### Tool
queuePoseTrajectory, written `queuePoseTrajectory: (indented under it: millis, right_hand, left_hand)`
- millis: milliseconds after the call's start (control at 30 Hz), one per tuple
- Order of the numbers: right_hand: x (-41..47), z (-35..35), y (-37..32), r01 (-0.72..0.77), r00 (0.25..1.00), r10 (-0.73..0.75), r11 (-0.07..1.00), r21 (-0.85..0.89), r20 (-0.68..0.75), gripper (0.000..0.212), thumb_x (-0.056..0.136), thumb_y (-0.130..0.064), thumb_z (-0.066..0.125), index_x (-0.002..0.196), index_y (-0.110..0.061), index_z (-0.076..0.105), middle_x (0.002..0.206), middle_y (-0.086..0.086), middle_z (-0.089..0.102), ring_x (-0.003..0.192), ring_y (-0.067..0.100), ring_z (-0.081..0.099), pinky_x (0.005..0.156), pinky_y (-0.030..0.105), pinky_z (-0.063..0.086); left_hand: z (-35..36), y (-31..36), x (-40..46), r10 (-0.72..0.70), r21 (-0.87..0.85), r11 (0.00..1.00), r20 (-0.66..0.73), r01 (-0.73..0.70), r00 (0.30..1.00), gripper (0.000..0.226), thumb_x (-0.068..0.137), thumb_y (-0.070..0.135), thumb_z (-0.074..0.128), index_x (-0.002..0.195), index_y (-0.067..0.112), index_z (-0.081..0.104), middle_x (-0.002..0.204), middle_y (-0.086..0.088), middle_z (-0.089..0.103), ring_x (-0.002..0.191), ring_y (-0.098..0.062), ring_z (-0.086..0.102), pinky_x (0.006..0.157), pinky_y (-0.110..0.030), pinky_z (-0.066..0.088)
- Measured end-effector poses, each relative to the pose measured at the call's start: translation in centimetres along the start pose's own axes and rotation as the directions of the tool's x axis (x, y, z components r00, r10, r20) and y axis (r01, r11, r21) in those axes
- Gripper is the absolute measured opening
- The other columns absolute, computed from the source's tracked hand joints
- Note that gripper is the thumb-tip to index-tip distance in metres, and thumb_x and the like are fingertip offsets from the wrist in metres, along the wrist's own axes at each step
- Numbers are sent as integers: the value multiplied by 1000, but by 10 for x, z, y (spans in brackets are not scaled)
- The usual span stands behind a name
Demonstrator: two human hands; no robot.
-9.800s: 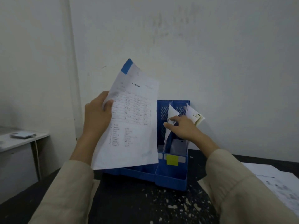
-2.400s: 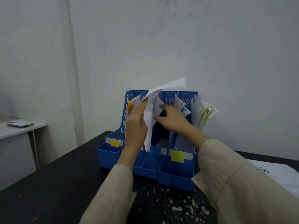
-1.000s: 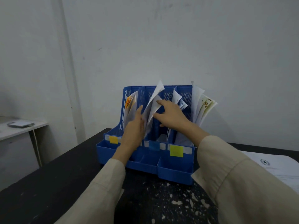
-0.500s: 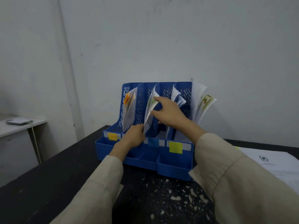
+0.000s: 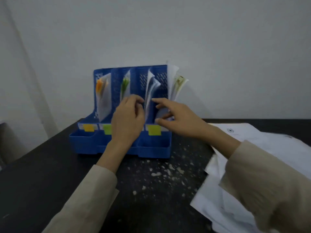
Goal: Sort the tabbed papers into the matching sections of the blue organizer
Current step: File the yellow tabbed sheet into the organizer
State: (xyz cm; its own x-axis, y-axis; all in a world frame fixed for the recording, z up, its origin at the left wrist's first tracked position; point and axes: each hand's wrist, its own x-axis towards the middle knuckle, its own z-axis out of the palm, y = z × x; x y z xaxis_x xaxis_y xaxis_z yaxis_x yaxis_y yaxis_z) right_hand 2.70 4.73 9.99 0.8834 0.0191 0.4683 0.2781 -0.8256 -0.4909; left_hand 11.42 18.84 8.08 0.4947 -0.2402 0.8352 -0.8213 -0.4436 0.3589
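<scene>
Left hand (image 5: 126,121) loosely curled, right hand (image 5: 175,118) fingers spread, both empty, at blue plastic slotted organizer (image 5: 117,145) — square up sagging white sheets (image 5: 150,91), check tab against label.

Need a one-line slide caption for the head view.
Both hands at the blue organizer, loose papers beside it.

Blue organizer (image 5: 151,150) stands upright on the table, tabbed papers (image 5: 103,96) filling its sections.

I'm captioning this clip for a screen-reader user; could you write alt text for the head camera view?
Two hands, the left hand and the right hand, reach into a blue plastic desk organizer with upright tabbed papers in its slots. It stands on a black speckled table, with loose white sheets to the right.
</scene>
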Motion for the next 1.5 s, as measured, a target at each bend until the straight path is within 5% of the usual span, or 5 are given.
queuePoseTrajectory:
  millis: [300, 700, 1133, 1300, 1500]
  right_hand:
    - [-152, -70, 71, -495, 852, 478, 869, -31, -212, 35, 89, -26, 62, 123, -23, 58, 110, -6, 62, 87, 9, 62, 74, 10, 45]
    - [-236, -101, 146, -909, 382, 809, 243, -337, -447, 63, 87, -59, 51, 129, -12, 51, 136, 13, 46, 127, 34, 39, 103, 48, 30]
    - [-240, -124, 135, -876, 375, 815, 468, 120, -442, 27, 70, -18, 81, 86, -5, 64, 91, 11, 65, 79, 23, 61, 61, 26, 43]
    - [-244, -137, 129, -951, 309, 950, 308, 15, 41, 43, 68, -33, 82, 103, -14, 66, 102, 4, 69, 92, 22, 66, 85, 36, 53]
    - [-239, -131, 132, -867, 339, 934, 358, 348, -116, 33, 85, -28, 68, 111, -9, 59, 106, 10, 66, 92, 28, 66, 86, 41, 54]
  left_hand:
    - [89, 98, -65, 240, -265, 956, 464, -125, 853, 14, 92, 21, 52, 100, 19, 63, 90, 2, 59, 80, -21, 57, 73, -42, 50]
    - [125, 93, -117, 427, -296, 896, 777, -331, 462, 74, 83, 71, 11, 135, 33, 47, 135, 12, 47, 123, -10, 44, 110, -39, 28]
    - [119, 95, -118, 331, -223, 917, 888, -332, 319, 85, 68, 82, -7, 145, 50, 7, 157, 17, 6, 141, -10, 12, 117, -47, 1]
    - [121, 94, -118, 293, -200, 938, 893, -284, 340, 92, 66, 84, -6, 147, 44, 10, 158, 11, 3, 144, -12, 7, 118, -44, -3]
    - [119, 95, -115, 275, -194, 944, 910, -268, 309, 80, 75, 80, 2, 146, 46, 14, 157, 14, 8, 143, -11, 9, 117, -46, -3]
